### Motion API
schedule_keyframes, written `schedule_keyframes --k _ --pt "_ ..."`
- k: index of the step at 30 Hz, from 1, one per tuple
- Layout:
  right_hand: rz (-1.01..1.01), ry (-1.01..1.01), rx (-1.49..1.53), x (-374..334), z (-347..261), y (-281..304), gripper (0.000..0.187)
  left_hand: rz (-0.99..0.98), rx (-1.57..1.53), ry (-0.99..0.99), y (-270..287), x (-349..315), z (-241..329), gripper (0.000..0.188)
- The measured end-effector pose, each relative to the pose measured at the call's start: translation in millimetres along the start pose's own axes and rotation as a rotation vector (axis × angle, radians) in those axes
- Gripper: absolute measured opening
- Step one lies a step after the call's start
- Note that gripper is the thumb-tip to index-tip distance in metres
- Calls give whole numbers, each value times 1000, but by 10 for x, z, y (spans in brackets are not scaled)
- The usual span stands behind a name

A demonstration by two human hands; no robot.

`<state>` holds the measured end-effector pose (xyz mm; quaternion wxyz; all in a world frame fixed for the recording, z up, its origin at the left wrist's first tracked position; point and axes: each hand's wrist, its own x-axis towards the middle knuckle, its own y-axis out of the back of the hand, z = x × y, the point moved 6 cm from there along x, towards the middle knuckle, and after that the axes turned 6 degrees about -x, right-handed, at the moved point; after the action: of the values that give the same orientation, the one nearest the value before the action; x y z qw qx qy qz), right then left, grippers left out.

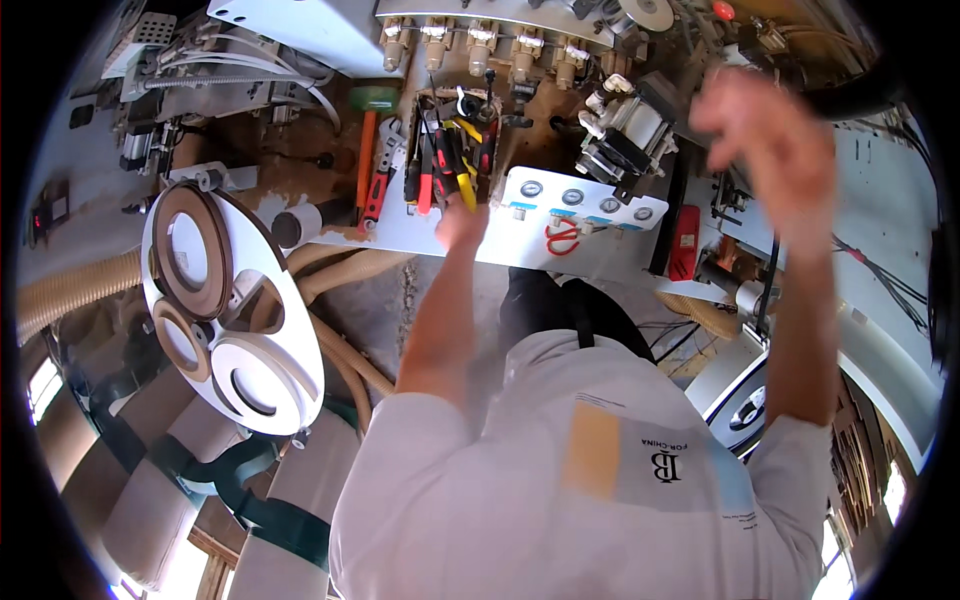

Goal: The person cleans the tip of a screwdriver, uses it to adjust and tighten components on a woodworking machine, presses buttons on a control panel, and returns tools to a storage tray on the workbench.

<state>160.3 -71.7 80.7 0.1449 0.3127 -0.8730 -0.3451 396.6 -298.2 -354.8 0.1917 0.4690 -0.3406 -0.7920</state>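
My left hand [461, 224] is closed at the near end of an open tool box [411, 183], right against the tool handles. What it grips is hidden by the fingers. In the box stand several hand tools, among them a yellow-and-black handle [466, 190] and a red handle [425, 192]. Just left of the box lie an adjustable wrench [380, 180] with a red handle and a hammer [370, 130] with a green head and orange shaft. My right hand [765, 145] is raised at the right, near a metal pneumatic unit [635, 130]; motion smears its fingers.
A white panel with several round gauges [573, 198] stands right of the box, with a red looped tool [562, 238] by its lower edge. Brass-coloured filter units [483, 50] line the back. At left is a white plate holding brown edging rolls [220, 270], above beige hoses [350, 270].
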Motion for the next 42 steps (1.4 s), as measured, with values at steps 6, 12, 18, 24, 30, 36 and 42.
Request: schedule_keyframes --k 6,12,18,24,30,36,42 --pt "-427 -784 -308 -2353 1301 -734 30 233 99 -120 617 255 -560 44" --pt "-516 -942 -344 -3960 1753 -953 25 238 146 -212 805 288 -373 39" --pt "-493 -1035 -396 -4292 1691 -1142 27 318 82 -400 528 159 16 29" --pt "-479 -1257 -403 -4159 1531 -1080 31 -132 255 -174 -223 421 290 32" --pt "-206 -1341 -140 -4107 1476 -1098 33 20 70 103 -395 549 259 39" --pt "-243 -1312 -117 -4161 1500 -1145 32 -35 -152 72 -634 772 -5 39" --pt "-258 -1271 -87 -4357 1692 -1217 31 26 -121 -100 -236 613 262 44"
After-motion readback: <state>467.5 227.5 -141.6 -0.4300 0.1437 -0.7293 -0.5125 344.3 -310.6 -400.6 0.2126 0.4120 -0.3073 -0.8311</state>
